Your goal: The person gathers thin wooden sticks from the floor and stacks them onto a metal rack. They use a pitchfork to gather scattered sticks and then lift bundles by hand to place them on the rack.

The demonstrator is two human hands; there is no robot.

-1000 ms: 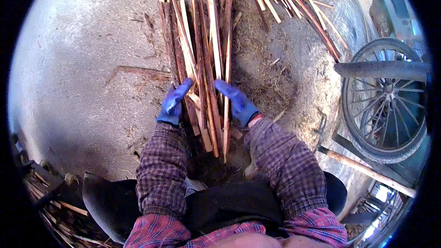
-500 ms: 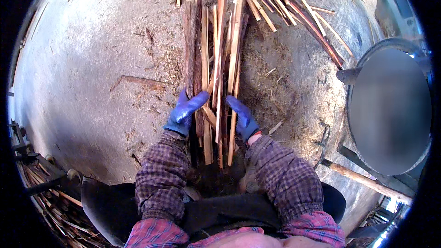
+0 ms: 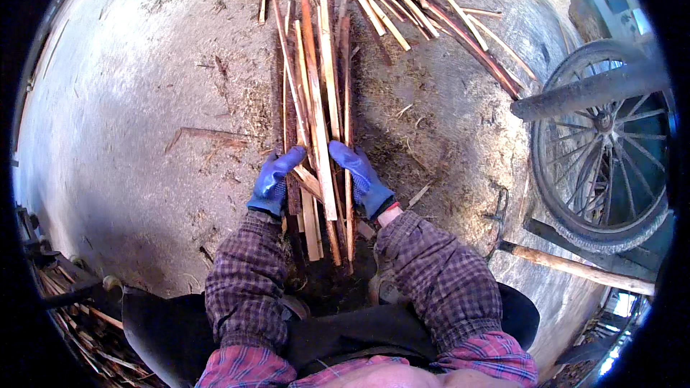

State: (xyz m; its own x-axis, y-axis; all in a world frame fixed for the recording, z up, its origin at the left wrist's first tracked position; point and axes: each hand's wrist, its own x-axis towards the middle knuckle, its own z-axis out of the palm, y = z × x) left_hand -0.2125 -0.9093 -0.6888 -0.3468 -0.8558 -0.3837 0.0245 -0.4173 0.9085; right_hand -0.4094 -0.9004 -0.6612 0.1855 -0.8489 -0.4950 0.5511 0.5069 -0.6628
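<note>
A long bundle of rough wooden strips (image 3: 318, 100) lies lengthwise in front of me, pale and reddish-brown, with uneven ends. My left hand (image 3: 273, 179), in a blue-purple glove, is closed around its left side, the thumb lying over the strips. On the opposite side my right hand (image 3: 359, 178), gloved alike, grips the bundle with its thumb along the top. The fingers of both hands are partly hidden at the bundle's sides. A short strip (image 3: 307, 182) sits slantwise between the hands. One thin strip leans toward the upper left, across the others.
Loose wooden strips (image 3: 431, 7) are spread at the far right. A spoked wheel (image 3: 605, 136) stands at the right, near a wooden pole (image 3: 575, 267). More strips (image 3: 100, 345) are piled at the lower left. A bent brown piece (image 3: 208, 134) lies on the dusty floor.
The strips in my hands have shifted against each other, and one thin strip now tilts to the left at its far end. My right hand has come slightly closer to my left.
</note>
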